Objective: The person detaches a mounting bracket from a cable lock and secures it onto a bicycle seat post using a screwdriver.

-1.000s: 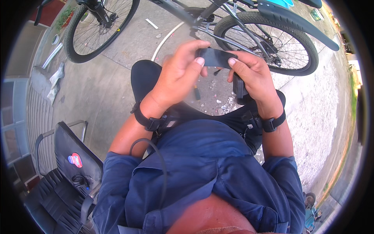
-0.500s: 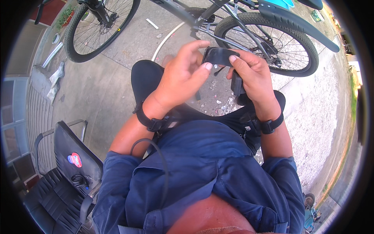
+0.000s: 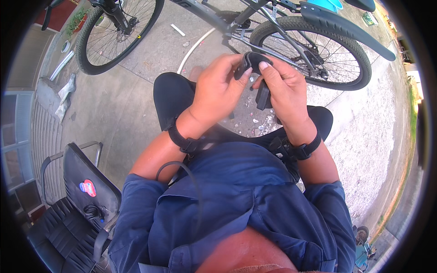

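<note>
Above my lap, both hands grip a dark, flexible strap-like piece (image 3: pixel 256 59), bent into an arch between them. My left hand (image 3: pixel 214 88) pinches its left end between thumb and fingers. On the other side, the thumb of my right hand (image 3: pixel 287 93) presses on the strap's right part. A black block-shaped piece (image 3: pixel 263 98) sticks out below the fingers of my right hand; whether it is joined to the strap is hidden. Each wrist wears a black band.
A grey bicycle (image 3: pixel 200 16) stands just beyond my hands, its rear wheel (image 3: pixel 314 52) at the right. A pale hose (image 3: pixel 193 48) curves over the concrete. At the left is a black chair (image 3: pixel 68 223) with a coiled cable on it. A white strip (image 3: pixel 178 30) lies near the front wheel.
My hands have come closer together, and the strap has gone from fairly flat to sharply bent. The right hand has shifted left with the black block.
</note>
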Tool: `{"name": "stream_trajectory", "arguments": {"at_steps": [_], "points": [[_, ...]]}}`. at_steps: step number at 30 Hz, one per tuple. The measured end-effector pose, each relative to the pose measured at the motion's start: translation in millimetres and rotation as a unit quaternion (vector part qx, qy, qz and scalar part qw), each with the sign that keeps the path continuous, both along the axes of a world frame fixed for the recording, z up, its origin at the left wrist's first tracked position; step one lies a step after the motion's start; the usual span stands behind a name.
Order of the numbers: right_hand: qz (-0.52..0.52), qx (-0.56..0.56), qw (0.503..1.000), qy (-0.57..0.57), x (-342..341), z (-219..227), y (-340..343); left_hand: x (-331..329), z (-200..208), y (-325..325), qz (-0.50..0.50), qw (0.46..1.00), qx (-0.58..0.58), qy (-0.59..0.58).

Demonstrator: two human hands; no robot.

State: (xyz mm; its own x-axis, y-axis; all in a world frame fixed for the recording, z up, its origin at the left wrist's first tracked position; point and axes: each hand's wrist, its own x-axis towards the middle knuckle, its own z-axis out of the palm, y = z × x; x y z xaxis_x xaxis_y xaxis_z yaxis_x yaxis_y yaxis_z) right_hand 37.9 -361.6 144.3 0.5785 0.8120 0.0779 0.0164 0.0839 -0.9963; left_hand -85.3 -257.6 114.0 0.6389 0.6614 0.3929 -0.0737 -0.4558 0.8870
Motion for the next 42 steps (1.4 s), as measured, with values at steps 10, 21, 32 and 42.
{"name": "stream_trajectory", "arguments": {"at_steps": [10,21,32,42], "points": [[0.010,-0.068,0.963,0.261,29,-9,-3,-6,-1,15,0.004,0.982,-0.186,0.036],[0.006,-0.068,0.902,0.427,40,-14,-6,-9,-4,18,-0.038,0.964,-0.255,0.061],[0.083,-0.039,0.915,0.392,40,-14,-10,-8,-7,15,-0.077,0.970,-0.214,0.091],[0.101,-0.013,0.939,0.329,36,-15,-8,-3,-8,14,-0.117,0.967,-0.190,0.123]]}}
